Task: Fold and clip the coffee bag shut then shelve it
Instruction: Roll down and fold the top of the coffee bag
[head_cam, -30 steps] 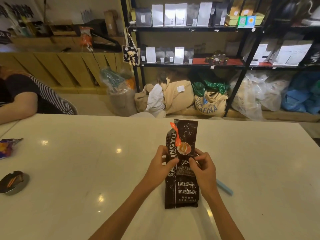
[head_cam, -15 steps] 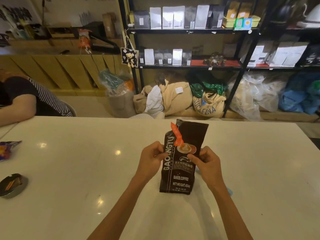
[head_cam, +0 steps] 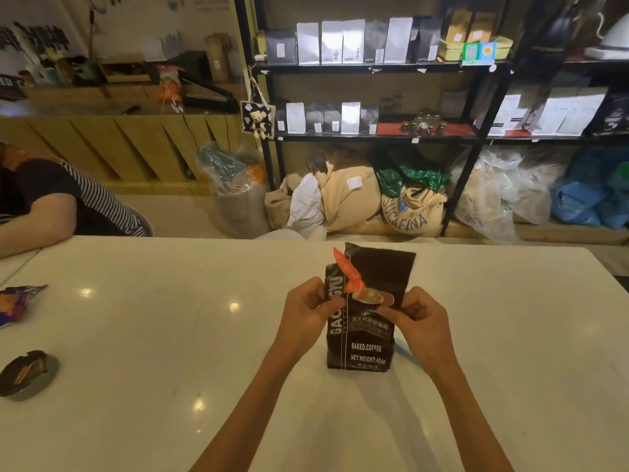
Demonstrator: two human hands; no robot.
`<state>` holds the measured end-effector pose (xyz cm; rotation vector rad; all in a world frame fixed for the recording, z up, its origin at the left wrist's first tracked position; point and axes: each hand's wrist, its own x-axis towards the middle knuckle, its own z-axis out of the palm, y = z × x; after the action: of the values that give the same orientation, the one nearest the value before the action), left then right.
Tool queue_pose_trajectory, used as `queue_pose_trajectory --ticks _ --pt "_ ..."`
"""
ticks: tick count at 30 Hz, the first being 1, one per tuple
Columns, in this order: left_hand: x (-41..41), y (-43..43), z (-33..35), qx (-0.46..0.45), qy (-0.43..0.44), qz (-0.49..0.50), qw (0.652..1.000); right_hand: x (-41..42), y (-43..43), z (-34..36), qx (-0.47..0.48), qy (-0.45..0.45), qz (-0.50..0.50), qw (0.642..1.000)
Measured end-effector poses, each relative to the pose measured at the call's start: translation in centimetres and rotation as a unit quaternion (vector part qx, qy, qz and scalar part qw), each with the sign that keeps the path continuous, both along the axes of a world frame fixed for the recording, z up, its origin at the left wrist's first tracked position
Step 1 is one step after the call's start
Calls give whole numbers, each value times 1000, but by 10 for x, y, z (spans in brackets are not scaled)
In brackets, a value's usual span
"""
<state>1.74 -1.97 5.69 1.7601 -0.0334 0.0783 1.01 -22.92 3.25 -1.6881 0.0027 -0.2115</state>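
A dark brown coffee bag (head_cam: 366,345) printed "BAKED.COFFEE" stands upright on the white table (head_cam: 136,335), its flat top open and unfolded. An orange strip (head_cam: 349,272) hangs at its upper left corner. My left hand (head_cam: 304,313) pinches the bag's left edge and my right hand (head_cam: 420,327) pinches its right edge, both about halfway up. A light blue clip (head_cam: 403,349) lies on the table behind the bag, mostly hidden by my right hand. The black shelf (head_cam: 374,68) with rows of coffee bags stands beyond the table.
Another person's arm (head_cam: 34,219) rests on the table's far left corner. A snack wrapper (head_cam: 15,301) and a round ashtray (head_cam: 27,373) lie at the left edge. Sacks (head_cam: 408,206) and plastic bags (head_cam: 493,195) crowd the floor under the shelf.
The bag went from lying flat on the table to standing upright. Both hands kept hold of its sides, and its top has spread wider.
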Motion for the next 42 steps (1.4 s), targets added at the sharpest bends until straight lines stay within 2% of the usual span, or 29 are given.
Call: queue_pose_trajectory --ticks 2,4,6,9,11,16,19,21,24,26,30,32,35,37,40,42 --pt "2 2 2 34 -40 -11 999 0 -2 2 2 -10 -10 1000" --pt "1 2 0 57 -16 -19 998 -1 -2 -3 -5 16 0 1000" --pt "-2 2 -6 51 -1 -12 999 -3 -2 -11 1 26 -6 1000" --pt "-4 5 -7 38 -23 -13 999 -5 -4 -10 9 9 -12 1000" --pt "-7 4 -9 21 0 -3 1000 -7 -2 -13 2 20 -4 1000" --pt "-8 -8 -15 -132 43 53 989 -17 7 -19 59 51 63 995" --pt "3 -4 -11 -229 94 138 959 -34 21 -35 68 88 106 988" --pt "9 0 -8 -292 125 174 932 -44 31 -39 77 76 121 987" --pt "14 5 -4 -347 152 171 909 -51 36 -39 182 129 150 963" --pt "14 5 -1 -361 164 140 907 -53 41 -36 210 172 165 948" --pt "15 2 5 -373 152 100 910 -54 51 -38 253 223 150 929" --pt "17 2 9 -360 145 107 915 -53 50 -37 247 234 129 932" --pt "15 -3 10 -312 136 138 930 -52 44 -32 212 247 147 934" --pt "11 -8 14 -292 111 121 942 -49 40 -24 173 249 142 942" --pt "2 -12 20 -247 76 25 966 -43 34 -18 170 240 115 949" --pt "-7 -15 18 -179 99 -68 976 -39 30 -15 180 240 108 948"
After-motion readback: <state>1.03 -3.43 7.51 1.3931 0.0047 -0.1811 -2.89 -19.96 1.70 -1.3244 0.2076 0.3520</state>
